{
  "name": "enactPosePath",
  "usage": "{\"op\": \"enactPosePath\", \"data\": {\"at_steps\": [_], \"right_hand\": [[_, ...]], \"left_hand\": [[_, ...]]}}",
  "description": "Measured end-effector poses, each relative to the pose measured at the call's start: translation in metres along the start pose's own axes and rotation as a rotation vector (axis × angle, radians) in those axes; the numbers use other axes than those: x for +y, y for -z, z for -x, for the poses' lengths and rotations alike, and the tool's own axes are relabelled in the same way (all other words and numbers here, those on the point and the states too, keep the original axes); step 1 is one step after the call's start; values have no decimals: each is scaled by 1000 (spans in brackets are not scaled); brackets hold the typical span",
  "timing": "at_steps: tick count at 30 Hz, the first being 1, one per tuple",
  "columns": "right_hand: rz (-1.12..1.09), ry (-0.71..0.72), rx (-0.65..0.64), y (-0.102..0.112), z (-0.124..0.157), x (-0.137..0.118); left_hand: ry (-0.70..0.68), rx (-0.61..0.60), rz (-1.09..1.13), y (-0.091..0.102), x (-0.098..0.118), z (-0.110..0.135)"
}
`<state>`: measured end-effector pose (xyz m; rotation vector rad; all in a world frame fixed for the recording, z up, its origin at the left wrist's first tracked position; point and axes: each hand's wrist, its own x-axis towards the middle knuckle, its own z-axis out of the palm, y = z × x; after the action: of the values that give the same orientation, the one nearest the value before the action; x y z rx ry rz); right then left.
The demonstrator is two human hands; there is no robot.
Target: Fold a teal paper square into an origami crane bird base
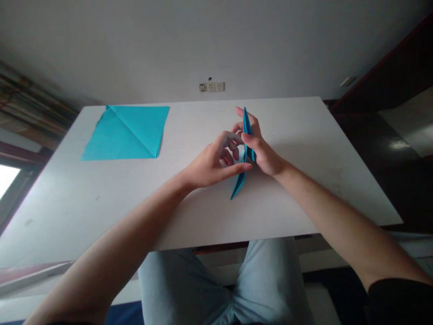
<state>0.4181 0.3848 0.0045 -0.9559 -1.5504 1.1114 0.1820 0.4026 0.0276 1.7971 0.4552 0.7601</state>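
Note:
A narrow folded piece of blue paper (238, 183) stands on edge above the middle of the white table (101, 198), with one tip pointing toward me and the other away. My right hand (262, 151) grips its far half, thumb on the near face and fingers behind. My left hand (211, 162) pinches the same piece from the left, thumb stretched along its side and fingers curled.
A stack of flat blue paper sheets (126, 133) lies at the table's far left, creased along a diagonal. Wall sockets (211, 86) sit on the wall behind the table. My knees in light trousers (233, 280) show below the near edge.

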Motion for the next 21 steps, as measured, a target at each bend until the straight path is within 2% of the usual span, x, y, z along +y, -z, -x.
{"op": "enactPosePath", "data": {"at_steps": [7, 12, 21], "right_hand": [[2, 2, -1, 3, -2, 1], [-17, -1, 49, 1, -2, 3], [83, 62, 62, -6, 1, 9]], "left_hand": [[-4, 34, 2, 5, -5, -1], [6, 46, 4, 4, 0, 0], [65, 183, -139, -5, 5, 1]]}}
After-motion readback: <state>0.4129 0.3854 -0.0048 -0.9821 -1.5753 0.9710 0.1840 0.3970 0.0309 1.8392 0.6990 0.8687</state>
